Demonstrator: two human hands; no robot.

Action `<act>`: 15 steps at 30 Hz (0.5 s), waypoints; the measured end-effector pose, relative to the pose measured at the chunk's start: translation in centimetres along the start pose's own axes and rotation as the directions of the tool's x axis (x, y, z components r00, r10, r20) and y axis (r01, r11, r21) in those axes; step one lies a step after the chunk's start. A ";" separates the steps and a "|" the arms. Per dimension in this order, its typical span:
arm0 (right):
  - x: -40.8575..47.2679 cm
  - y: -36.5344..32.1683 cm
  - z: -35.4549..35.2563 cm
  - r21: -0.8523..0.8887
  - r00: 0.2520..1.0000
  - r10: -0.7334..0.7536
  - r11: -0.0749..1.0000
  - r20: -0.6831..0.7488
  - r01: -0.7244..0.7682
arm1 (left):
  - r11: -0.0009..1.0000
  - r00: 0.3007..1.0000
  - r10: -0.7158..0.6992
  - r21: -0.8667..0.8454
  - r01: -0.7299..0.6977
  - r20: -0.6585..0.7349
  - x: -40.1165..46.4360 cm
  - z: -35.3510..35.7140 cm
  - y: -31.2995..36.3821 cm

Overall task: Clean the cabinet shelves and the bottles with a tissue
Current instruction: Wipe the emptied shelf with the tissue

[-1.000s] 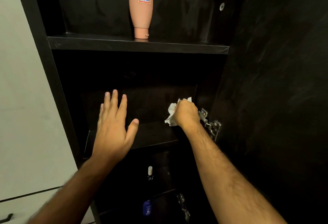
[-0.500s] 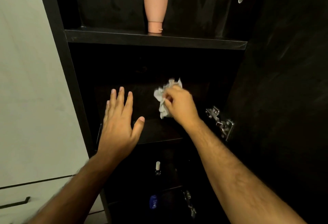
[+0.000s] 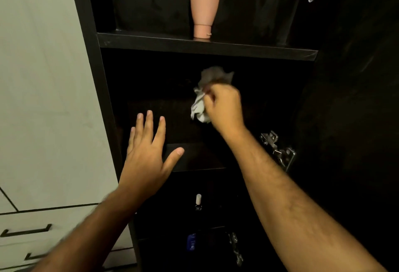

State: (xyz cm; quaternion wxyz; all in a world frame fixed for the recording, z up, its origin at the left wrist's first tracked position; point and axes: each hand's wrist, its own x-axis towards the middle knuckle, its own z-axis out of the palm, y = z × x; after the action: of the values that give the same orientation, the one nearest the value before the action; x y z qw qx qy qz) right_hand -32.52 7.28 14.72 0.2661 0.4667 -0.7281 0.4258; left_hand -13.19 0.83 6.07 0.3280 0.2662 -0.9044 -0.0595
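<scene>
You wiped inside the dark cabinet [image 3: 90, 60].
Your right hand [image 3: 223, 107] gripped the crumpled tissue [image 3: 199, 107] below the pink bottle [image 3: 205, 2]; your left hand [image 3: 146, 155] hovered flat, fingers spread, lower left of it.

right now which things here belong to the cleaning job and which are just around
Belong to the job:
tissue, gripped by the right hand
shelf
pink bottle
small bottles lower down

Just around:
door hinge
white drawers
</scene>
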 end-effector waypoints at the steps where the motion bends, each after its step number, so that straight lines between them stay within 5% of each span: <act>1: -1.4 0.0 1.0 -0.022 0.993 -0.062 0.998 0.097 0.065 | 1.000 1.000 0.002 -0.004 -0.002 0.002 -0.1 0.0 0.0; 4: -5.4 1.5 2.4 -0.167 0.921 0.004 0.984 0.389 0.066 | 1.000 1.000 -0.004 -0.003 0.004 0.019 -0.3 0.0 -0.2; 6: -6.2 2.6 1.9 -0.271 0.897 0.104 0.963 0.430 0.018 | 1.000 1.000 -0.012 0.005 0.012 0.021 -0.5 0.0 -0.3; 9: -4.6 3.7 -0.3 -0.348 0.925 0.237 0.929 0.298 -0.126 | 1.000 1.000 -0.011 0.007 0.010 0.030 -1.0 0.1 -0.3; 12: -1.4 4.2 -2.8 -0.146 0.922 0.363 0.928 0.133 -0.344 | 1.000 0.999 -0.009 0.017 0.008 0.033 -1.4 0.2 -0.1; 15: 1.0 2.8 -3.3 0.009 0.931 0.361 0.932 0.049 -0.362 | 1.000 1.000 0.013 0.022 -0.013 0.020 -1.7 0.3 -0.2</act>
State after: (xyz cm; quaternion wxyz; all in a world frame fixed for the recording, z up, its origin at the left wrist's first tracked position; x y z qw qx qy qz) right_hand -35.52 10.24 16.08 0.1619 0.3369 -0.8037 0.4629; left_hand -12.21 1.58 4.81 0.3163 0.2633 -0.9100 -0.0500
